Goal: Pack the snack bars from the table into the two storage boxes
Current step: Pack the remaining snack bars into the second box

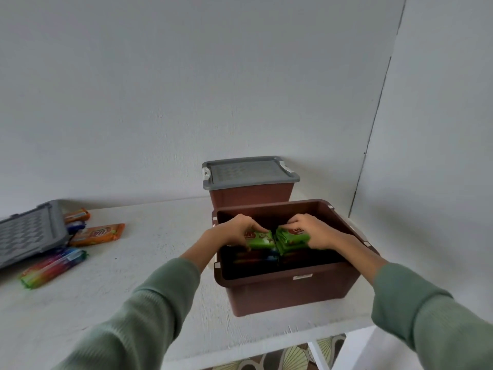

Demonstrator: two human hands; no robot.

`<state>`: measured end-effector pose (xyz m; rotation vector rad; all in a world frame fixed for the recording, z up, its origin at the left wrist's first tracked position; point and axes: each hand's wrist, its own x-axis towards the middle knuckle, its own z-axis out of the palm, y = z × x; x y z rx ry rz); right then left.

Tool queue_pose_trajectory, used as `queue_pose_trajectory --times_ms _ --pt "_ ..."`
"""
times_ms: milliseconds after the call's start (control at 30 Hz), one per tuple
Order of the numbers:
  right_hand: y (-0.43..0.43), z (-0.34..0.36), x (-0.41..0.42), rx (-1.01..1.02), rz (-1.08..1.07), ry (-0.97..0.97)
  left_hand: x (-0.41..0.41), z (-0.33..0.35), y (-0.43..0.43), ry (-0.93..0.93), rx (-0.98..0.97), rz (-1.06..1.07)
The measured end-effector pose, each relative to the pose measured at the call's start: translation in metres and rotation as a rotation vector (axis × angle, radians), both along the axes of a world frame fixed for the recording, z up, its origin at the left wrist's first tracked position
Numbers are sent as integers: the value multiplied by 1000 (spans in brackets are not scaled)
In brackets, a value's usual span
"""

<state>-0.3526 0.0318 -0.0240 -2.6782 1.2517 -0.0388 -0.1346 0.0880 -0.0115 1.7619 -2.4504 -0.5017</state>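
An open brown storage box (288,289) stands on the white table in front of me. Both hands are inside it. My left hand (234,229) grips a green snack pack (260,240); my right hand (317,231) grips a second green snack pack (292,240) right beside the first. Darker packs lie below them in the box. A second brown box with a grey lid (249,172) on it stands behind, against the wall. At the left lie two orange packs (97,233) (77,215), a blue pack (76,226) and a rainbow-striped pack (53,267).
A loose grey lid (28,233) lies at the table's far left, partly over the packs. The wall is close behind the boxes. The table's front edge runs below the open box, with a white leg (317,353) and patterned floor under it.
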Motion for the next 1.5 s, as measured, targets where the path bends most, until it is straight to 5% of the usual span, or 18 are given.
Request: queue_pose_trajectory --times_ms 467,567,733,1033,1500 --pt "-3 0 6 -39 -18 -45 -16 -12 -11 -166 -156 -88" --pt "1 7 10 -47 2 -184 -10 -4 -5 38 -146 -44" --pt "5 26 61 -160 27 -444 19 23 5 444 -421 154" --pt "10 50 254 -125 225 -469 214 37 56 424 -522 625" --pt "72 -25 519 213 390 -238 469 -33 185 123 -64 1306"
